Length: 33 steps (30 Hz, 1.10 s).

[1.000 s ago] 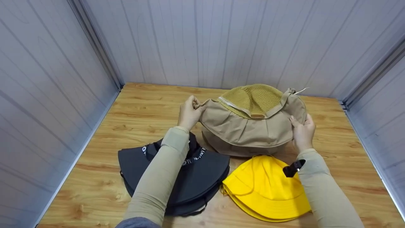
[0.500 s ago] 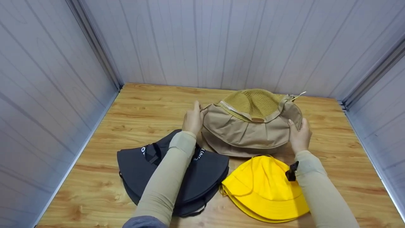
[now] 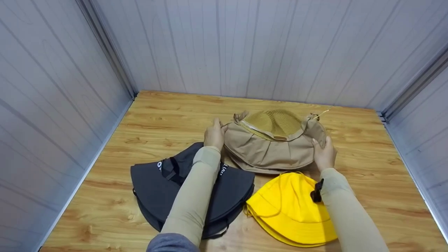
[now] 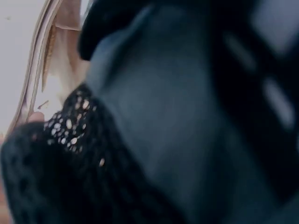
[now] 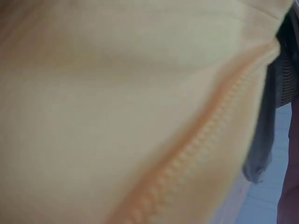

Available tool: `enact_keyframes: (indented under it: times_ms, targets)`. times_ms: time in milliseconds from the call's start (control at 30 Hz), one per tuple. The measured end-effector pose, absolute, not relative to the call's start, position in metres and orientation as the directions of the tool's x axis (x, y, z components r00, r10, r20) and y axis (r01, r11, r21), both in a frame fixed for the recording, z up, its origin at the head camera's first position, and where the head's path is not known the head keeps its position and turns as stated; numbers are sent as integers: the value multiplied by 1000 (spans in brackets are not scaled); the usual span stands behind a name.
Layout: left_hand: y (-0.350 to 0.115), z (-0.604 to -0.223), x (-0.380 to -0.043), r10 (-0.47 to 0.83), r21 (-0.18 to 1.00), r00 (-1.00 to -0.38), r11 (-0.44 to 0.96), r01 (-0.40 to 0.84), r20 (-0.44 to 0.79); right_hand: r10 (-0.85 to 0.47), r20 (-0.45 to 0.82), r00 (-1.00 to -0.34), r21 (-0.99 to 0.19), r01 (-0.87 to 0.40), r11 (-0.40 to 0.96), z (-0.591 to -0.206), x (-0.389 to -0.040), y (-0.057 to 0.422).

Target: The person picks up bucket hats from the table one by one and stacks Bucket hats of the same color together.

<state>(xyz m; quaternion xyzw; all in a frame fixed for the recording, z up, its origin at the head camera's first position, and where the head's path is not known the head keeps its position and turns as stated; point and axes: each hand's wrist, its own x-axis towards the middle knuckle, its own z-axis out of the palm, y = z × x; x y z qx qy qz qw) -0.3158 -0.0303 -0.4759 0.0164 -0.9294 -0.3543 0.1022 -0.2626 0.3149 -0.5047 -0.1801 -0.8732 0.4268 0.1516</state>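
Note:
A beige sun hat (image 3: 267,152) with a mustard mesh crown and a small brown label is spread between both hands in the head view. The left hand (image 3: 214,134) grips its brim at the left end, most fingertips hidden. At the right end, the right hand (image 3: 324,153) pinches the brim, thumb in front and fingers behind. A second beige brim edge (image 3: 241,167) shows just beneath it. Blurred dark cloth (image 4: 159,102) fills most of the left wrist view; yellow stitched cloth (image 5: 140,116) fills the right wrist view.
Folded dark grey hats (image 3: 150,189) with white lettering lie at the left front, under the left forearm. Yellow bucket hats (image 3: 290,213) lie at the right front beside the right forearm. Pale panel walls (image 3: 238,49) enclose the wooden table (image 3: 115,168) at the back and sides.
The beige hat has come down and nearer onto the beige brim below, covering more of it. Both hands moved down with it, and the right hand shifted left.

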Motion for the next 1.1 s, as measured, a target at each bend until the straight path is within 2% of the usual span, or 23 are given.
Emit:
enact_keyframes:
  times_ms: [333, 600, 800, 933, 1100]
  targets:
    - [-31, -490, -319, -101, 593, -978, 805, 27, 180, 416, -41, -909, -750, 303, 588, -520, -264, 313]
    - [-39, -495, -320, -171, 605, -985, 786, -126, 18, 341, -174, -924, -685, 363, 632, -524, -266, 307]
    - [-43, -489, -320, -201, 632, -979, 755, -176, -33, 254, -219, -942, -677, 334, 656, -521, -267, 305]
    - [-45, -485, -321, -233, 656, -972, 734, -176, 1, 156, -260, -953, -727, 300, 618, -516, -268, 308]
    - [-44, -475, -321, -232, 612, -973, 769, -185, -2, 89, -311, -946, -731, 298, 613, -503, -269, 316]
